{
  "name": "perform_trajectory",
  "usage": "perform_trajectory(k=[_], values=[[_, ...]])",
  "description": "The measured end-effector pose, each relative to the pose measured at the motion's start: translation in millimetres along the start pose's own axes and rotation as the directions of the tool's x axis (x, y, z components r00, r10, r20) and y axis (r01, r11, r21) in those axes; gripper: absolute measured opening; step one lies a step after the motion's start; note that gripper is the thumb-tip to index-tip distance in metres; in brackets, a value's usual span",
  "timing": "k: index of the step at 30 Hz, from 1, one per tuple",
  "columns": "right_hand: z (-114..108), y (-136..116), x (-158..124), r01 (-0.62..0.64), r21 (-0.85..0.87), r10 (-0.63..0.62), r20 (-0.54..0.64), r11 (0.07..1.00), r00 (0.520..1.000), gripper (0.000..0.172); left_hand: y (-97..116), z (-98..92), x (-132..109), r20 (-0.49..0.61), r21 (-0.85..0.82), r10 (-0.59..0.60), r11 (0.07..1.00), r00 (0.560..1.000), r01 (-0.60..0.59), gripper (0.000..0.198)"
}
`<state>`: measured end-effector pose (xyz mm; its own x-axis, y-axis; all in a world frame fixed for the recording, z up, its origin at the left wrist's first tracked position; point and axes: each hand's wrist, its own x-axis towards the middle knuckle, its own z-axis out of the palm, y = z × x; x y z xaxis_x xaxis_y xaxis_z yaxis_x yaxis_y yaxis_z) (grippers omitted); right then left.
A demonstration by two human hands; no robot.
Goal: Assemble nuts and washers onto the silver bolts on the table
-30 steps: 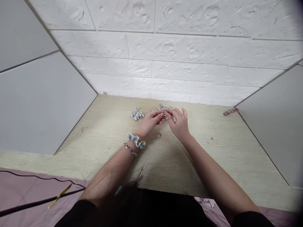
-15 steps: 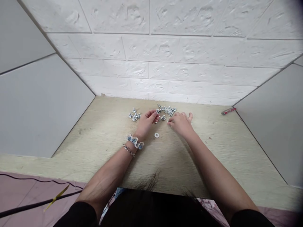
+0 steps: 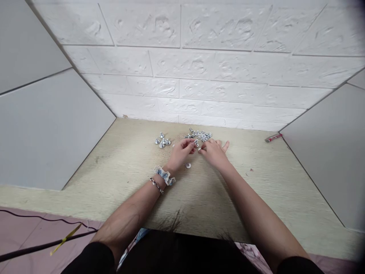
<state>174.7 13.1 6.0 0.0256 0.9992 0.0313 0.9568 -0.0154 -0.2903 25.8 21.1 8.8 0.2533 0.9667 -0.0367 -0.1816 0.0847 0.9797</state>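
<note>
My left hand [image 3: 182,151] is closed in a pinch, with a small silver bolt [image 3: 196,142] at its fingertips. Just to the right, my right hand [image 3: 213,152] has its thumb and forefinger pressed together and its outer fingers raised; what lies in the pinch is too small to make out. The two hands nearly meet in front of a pile of silver nuts, washers and bolts [image 3: 203,136]. A flat washer [image 3: 188,166] lies alone on the wood nearer to me, below my left hand.
Several bolts [image 3: 162,141] stand grouped to the left on the wooden table [image 3: 119,163]. A red-handled tool [image 3: 273,137] lies by the right grey panel [image 3: 322,152]. A white brick-patterned wall [image 3: 179,87] closes the back, and another grey panel [image 3: 57,133] the left.
My left hand has moved slightly right and toward me with the bolt, away from the pile. My right hand has shifted a little left, so the fingertips are closer together.
</note>
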Motion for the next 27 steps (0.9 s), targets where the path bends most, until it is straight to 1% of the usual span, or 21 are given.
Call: perform_trajectory(k=[5,8,10,11,13,16,18,20,24,27], values=[[2,3,3,-0.011,0.047,0.010,0.022,0.999,1.000,0.016,1,1.3,-1,0.004,0.020,0.015,1.000,1.000,-0.016,0.032],[4,3,5,-0.031,0.094,0.031,0.006,0.995,1.000,0.011,1,3.2,-3,0.017,0.024,0.022,0.999,1.000,-0.022,0.032],[5,2,5,-0.047,0.132,0.052,-0.029,0.990,0.998,0.007,1,3.7,-4,0.023,0.033,0.017,0.999,1.000,-0.018,0.031],[5,0,5,-0.048,0.160,0.059,-0.066,0.986,0.996,0.007,1,3.6,-4,0.024,0.040,0.014,0.999,1.000,-0.015,0.030],[5,-4,2,-0.016,0.234,0.062,-0.190,0.972,0.980,0.013,2,3.0,-4,0.021,0.053,0.009,0.999,1.000,-0.010,0.029],[2,-11,-5,0.094,0.303,0.039,-0.405,0.948,0.914,0.023,4,2.0,-5,0.012,0.071,0.005,0.997,1.000,-0.006,0.027],[2,-16,-10,0.154,0.291,0.006,-0.484,0.944,0.875,0.027,5,1.7,-5,0.010,0.083,0.008,0.997,1.000,-0.009,0.026],[3,-19,-12,0.194,0.264,-0.036,-0.504,0.945,0.863,0.030,4,1.6,-5,0.014,0.089,0.015,0.996,1.000,-0.017,0.025],[9,-19,-13,0.266,0.178,-0.156,-0.466,0.947,0.871,0.035,0,1.3,-3,0.039,0.084,0.038,0.996,0.999,-0.041,0.024],[12,-18,-13,0.314,0.136,-0.218,-0.472,0.939,0.854,0.035,-2,0.8,-2,0.052,0.107,0.069,0.991,0.996,-0.074,0.020]])
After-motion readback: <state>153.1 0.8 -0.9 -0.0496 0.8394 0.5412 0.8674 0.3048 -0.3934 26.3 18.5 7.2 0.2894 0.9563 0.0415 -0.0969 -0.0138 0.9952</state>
